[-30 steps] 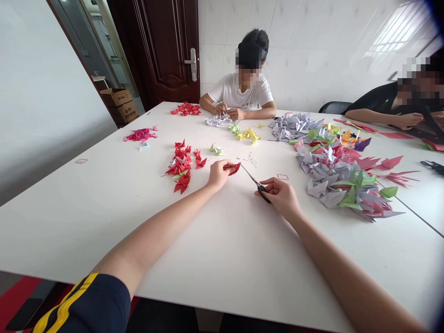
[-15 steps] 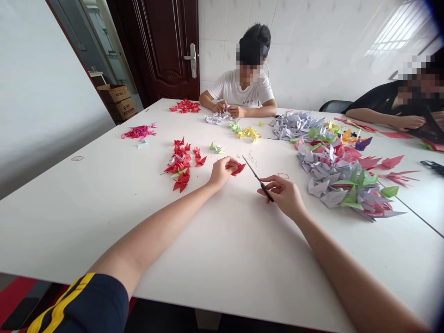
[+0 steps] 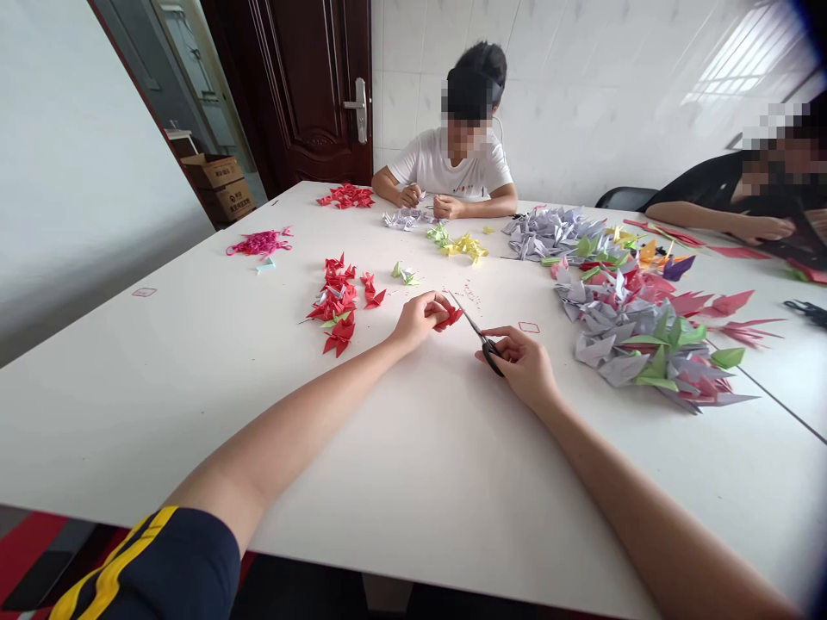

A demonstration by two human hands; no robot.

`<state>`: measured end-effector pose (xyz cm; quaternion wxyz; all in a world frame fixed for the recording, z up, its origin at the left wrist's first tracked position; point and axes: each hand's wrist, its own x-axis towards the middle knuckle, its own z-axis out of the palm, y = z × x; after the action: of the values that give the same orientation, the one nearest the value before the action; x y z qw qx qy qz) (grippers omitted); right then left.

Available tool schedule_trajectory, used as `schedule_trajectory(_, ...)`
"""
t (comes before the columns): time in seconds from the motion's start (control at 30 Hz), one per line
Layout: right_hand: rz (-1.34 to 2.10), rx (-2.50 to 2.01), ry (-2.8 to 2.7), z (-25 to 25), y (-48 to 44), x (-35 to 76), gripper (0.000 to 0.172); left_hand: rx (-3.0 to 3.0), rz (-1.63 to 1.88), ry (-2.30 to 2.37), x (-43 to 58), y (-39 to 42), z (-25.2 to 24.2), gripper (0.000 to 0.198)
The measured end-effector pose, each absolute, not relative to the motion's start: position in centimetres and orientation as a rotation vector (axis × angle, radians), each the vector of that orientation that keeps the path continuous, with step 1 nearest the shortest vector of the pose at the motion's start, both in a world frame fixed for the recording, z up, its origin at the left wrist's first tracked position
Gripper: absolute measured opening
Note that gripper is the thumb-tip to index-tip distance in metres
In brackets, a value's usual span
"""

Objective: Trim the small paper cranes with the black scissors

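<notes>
1. Noting the hands first: the left hand [image 3: 419, 319] was curled, its fingers and thumb pinching a red folded paper piece [image 3: 450, 319]. The right hand [image 3: 520, 363] was curled around the handles of a pair of black-handled scissors [image 3: 486, 340]. Neither hand was spread flat, and the two stood apart.
2. Location: the red piece was held near the middle of the white table [image 3: 135, 413], just beside the scissor tips. The blades lay close together. Whether they touched the paper could not be confirmed from this view.
3. Work status: many folded pieces already lay in loose piles. These included a red pile [image 3: 336, 306] left of the hands, a small green and white group [image 3: 404, 275], a yellow and green group [image 3: 458, 247], and a large grey and green pile [image 3: 624, 323] to the right. The held piece had not been placed on any pile. Tiny paper scraps [image 3: 470, 294] lay just beyond the scissors. How much work remained could not be determined.
4. Surroundings: a person in a white shirt [image 3: 452, 168] sat across the table, handling pale paper pieces [image 3: 405, 220]. Another person in black [image 3: 727, 194] sat at the right.
</notes>
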<state>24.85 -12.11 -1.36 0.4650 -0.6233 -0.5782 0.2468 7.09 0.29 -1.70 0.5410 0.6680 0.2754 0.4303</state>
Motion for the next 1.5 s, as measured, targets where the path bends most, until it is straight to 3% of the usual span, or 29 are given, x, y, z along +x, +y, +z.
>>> schedule_trajectory(0.2,0.7,-1.476,-1.435,-1.5,-12.0,25.1,0.042,1.543,1.035,0.641,7.1,0.3,-1.6,0.011)
schedule_trajectory(0.73,0.732,-1.481,-1.47,-1.4,-12.0,25.0,0.058,1.504,1.081,0.711,6.9,0.4,-1.6,0.019)
schedule_trajectory(1.1,0.795,-1.502,-1.519,-1.2,-12.0,25.2,0.047,1.611,1.151,0.737,7.0,-0.2,-1.4,0.026)
schedule_trajectory(1.5,0.856,-1.477,-1.462,-1.1,-12.0,25.2,0.048,1.666,1.147,0.755,6.9,-0.5,-1.1,0.03)
